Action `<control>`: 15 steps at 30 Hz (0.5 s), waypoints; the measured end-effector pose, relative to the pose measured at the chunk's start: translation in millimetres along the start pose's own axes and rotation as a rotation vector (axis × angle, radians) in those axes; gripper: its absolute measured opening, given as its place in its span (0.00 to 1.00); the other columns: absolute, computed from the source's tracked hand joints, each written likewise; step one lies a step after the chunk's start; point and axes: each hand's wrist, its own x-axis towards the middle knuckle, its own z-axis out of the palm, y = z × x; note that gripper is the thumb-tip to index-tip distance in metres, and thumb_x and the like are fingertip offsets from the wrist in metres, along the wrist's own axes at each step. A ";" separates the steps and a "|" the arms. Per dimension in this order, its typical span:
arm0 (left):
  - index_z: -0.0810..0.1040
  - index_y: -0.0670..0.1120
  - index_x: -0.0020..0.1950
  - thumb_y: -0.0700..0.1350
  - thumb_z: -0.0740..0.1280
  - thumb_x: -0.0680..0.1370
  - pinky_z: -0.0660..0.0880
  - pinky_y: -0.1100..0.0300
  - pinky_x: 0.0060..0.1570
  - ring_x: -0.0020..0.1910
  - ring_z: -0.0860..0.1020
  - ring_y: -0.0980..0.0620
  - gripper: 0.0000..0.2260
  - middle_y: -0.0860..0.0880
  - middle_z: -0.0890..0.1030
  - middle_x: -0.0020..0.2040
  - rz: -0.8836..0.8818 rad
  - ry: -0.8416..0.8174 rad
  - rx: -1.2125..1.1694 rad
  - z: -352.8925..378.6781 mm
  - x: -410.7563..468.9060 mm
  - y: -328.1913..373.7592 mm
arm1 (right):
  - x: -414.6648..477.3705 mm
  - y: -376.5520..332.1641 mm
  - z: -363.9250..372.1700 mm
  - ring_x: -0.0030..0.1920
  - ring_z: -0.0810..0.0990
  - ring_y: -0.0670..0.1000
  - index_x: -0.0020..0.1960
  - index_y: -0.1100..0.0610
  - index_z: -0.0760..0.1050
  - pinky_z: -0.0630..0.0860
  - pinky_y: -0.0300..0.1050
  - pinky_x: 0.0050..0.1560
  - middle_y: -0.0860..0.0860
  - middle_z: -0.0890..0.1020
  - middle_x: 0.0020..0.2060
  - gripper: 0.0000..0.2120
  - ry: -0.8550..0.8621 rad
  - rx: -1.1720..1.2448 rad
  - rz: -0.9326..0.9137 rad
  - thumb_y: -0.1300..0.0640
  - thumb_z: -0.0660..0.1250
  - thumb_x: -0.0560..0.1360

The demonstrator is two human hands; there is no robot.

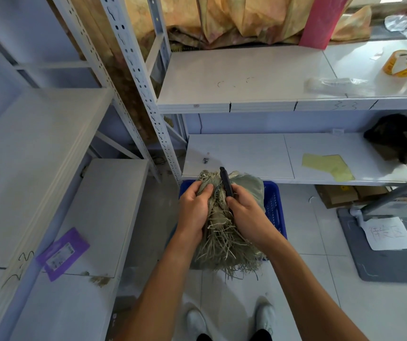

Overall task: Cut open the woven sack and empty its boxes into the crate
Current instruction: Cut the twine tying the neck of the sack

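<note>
Head view: fingers of your left hand [194, 205] curl tight round the bunched neck of the woven sack [249, 185]. Your right hand [246, 212] clamps a black cutter [226, 182] against it, over the blue crate [275, 203]. You look mid-cut; next, draw the blade clear of your left fingers.

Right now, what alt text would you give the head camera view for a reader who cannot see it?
Seen from above, a person's left hand grips the frayed neck of a greenish woven sack while the right hand holds a black cutter against it. The sack sits over a blue crate on the tiled floor, between white metal shelves.
</note>
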 end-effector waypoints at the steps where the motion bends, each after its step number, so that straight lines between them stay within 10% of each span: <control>1: 0.84 0.47 0.57 0.42 0.68 0.81 0.80 0.52 0.50 0.52 0.85 0.45 0.07 0.45 0.87 0.52 -0.001 -0.005 -0.004 -1.0 0.2 0.4 | -0.7 -0.1 1.3 0.53 0.78 0.68 0.64 0.50 0.72 0.75 0.70 0.54 0.63 0.81 0.52 0.13 -0.009 0.016 0.007 0.56 0.56 0.81; 7: 0.83 0.48 0.57 0.43 0.68 0.82 0.81 0.54 0.48 0.53 0.85 0.44 0.06 0.45 0.87 0.52 0.010 -0.016 0.069 -8.5 2.4 -3.0 | -2.8 0.6 -0.7 0.50 0.80 0.62 0.65 0.51 0.70 0.78 0.62 0.54 0.61 0.81 0.53 0.14 -0.031 0.043 0.054 0.61 0.57 0.81; 15: 0.82 0.50 0.59 0.46 0.67 0.82 0.80 0.48 0.58 0.53 0.82 0.52 0.08 0.51 0.84 0.52 0.167 -0.151 0.513 -26.2 2.2 0.7 | 29.0 -12.1 -11.1 0.28 0.70 0.45 0.47 0.55 0.81 0.70 0.43 0.31 0.47 0.76 0.29 0.04 0.110 -0.163 -0.141 0.55 0.69 0.78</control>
